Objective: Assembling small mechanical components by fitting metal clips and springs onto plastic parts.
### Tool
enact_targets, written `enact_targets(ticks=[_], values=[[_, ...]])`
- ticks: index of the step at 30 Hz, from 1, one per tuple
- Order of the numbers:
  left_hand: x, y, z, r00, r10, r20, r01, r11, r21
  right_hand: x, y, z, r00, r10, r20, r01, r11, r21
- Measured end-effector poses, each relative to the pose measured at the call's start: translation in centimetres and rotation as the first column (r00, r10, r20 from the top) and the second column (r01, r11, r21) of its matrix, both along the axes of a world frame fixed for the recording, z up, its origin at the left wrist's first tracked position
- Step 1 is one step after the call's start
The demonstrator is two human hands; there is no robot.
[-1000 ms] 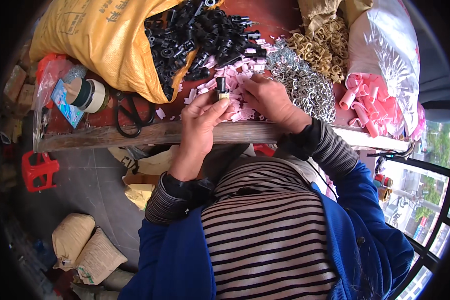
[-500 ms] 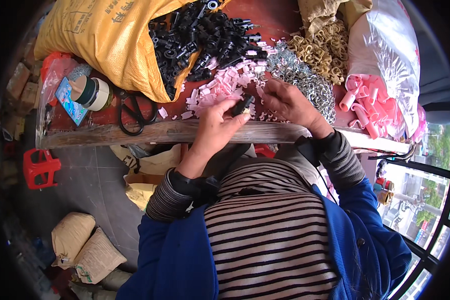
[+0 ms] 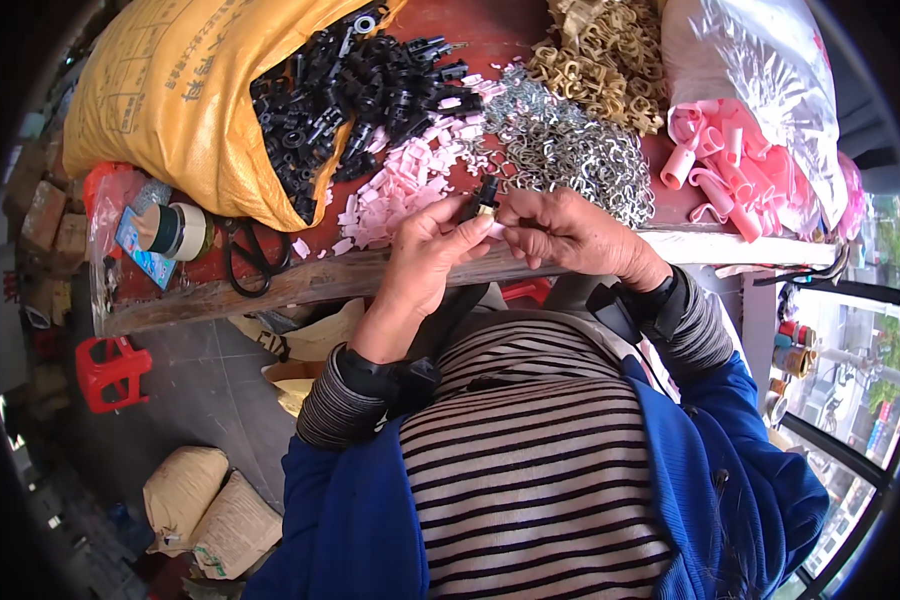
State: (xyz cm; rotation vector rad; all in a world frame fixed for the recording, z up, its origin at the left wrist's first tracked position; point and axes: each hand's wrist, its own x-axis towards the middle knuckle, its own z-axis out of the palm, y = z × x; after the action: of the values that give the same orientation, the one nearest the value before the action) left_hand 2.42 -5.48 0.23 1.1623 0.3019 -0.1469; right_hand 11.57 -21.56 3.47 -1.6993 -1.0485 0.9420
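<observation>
My left hand (image 3: 432, 248) is closed around a small black plastic fitting (image 3: 488, 190), which points up and away from me above the table's front edge. A cream-coloured bit (image 3: 485, 211) shows at the fitting's lower end. My right hand (image 3: 575, 238) meets it there, thumb and forefinger pinched on a small pale pink plastic piece (image 3: 497, 231) against the fitting. Fingers partly cover where the two parts touch. Just beyond my hands lie a heap of flat pink plastic pieces (image 3: 395, 190) and a pile of silvery metal hooks (image 3: 595, 160).
Black plastic fittings spill from a yellow woven sack (image 3: 170, 90) at the far left. Brass-coloured clips (image 3: 600, 65) are heaped at the back. Pink curved parts (image 3: 725, 165) come out of a white bag (image 3: 755, 60) on the right. Black-handled scissors (image 3: 250, 262) and a jar (image 3: 182, 231) stand left.
My right hand has come from beside the heap to my left hand, with a pink piece now showing in its fingers. The black fitting stays in my left hand. The whole view has shifted.
</observation>
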Motion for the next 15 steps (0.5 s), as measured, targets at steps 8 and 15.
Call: enact_targets(ticks=[8, 15], values=[[1.1, -1.5, 0.4, 0.991, -0.090, -0.100, 0.069, 0.979, -0.193, -1.0, -0.6, -2.3, 0.909, -0.408, -0.083, 0.415, 0.867, 0.276], [1.0, -2.3, 0.0, 0.985, -0.156, -0.073, 0.124, 0.938, -0.324, -1.6, -1.4, -2.8, 0.714, -0.565, 0.414, 0.342, 0.797, 0.498]])
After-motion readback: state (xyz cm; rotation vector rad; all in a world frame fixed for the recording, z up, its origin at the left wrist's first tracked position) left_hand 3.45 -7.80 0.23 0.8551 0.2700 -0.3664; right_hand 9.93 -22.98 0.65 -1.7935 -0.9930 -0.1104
